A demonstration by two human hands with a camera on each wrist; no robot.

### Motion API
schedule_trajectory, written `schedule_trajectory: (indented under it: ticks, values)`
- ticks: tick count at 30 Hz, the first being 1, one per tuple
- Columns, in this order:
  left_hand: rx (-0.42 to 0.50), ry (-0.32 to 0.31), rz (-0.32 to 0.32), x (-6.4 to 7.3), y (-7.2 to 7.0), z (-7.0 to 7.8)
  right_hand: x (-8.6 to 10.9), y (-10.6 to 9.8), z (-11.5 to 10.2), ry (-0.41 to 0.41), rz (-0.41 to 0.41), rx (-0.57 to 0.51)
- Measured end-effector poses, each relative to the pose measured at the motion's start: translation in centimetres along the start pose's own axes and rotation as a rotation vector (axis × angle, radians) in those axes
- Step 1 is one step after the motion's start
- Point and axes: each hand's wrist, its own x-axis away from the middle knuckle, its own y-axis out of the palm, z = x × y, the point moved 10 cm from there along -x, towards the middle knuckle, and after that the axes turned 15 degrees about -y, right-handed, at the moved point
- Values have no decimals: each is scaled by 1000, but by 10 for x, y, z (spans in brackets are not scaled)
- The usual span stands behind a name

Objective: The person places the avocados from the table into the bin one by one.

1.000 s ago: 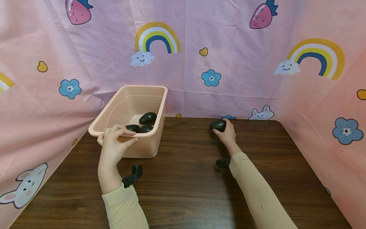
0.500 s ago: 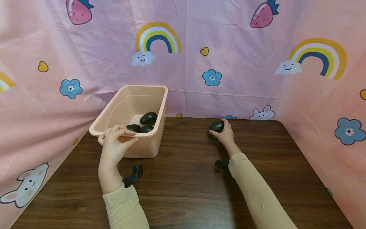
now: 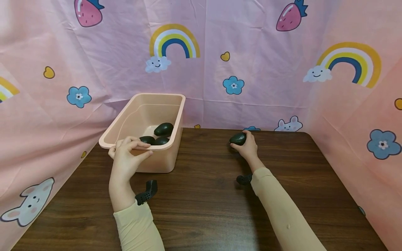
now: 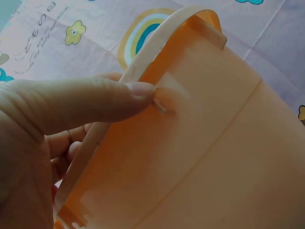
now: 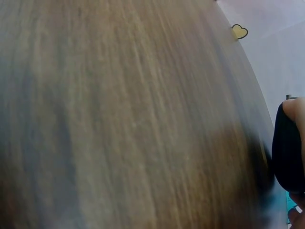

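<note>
A peach plastic bin (image 3: 158, 161) stands at the left back of the table, with several dark green avocados (image 3: 164, 129) lying in its near end. My left hand (image 3: 125, 158) grips the bin's near rim; in the left wrist view the thumb (image 4: 109, 99) presses the outer wall while the fingers go over the rim to the inside. Toward the back of the table, right of the bin, my right hand (image 3: 249, 146) holds another avocado (image 3: 238, 139) between thumb and fingers. That avocado (image 5: 286, 152) shows dark at the right edge of the right wrist view.
The dark wood-grain table (image 3: 201, 195) ends at the back against a pink and lilac printed cloth (image 3: 267, 69). The cloth also closes in both sides. A black wrist mount (image 3: 146, 192) is on the left wrist, another (image 3: 244, 179) on the right.
Over the past second my right hand has shifted very slightly left with the avocado in its grip. The left hand stays on the bin's rim, and the bin stands where it was.
</note>
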Motion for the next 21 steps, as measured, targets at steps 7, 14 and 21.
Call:
schedule_trajectory:
  ticks: [7, 14, 21]
  values:
    - [-1, 2, 1, 0, 0, 0, -1, 2, 1, -6, 8, 42]
    - [-1, 4, 4, 0, -1, 0, -1, 1, 0, -18, 15, 59]
    - [-5, 5, 0, 0, 0, -1, 1, 1, -1, -23, 13, 74]
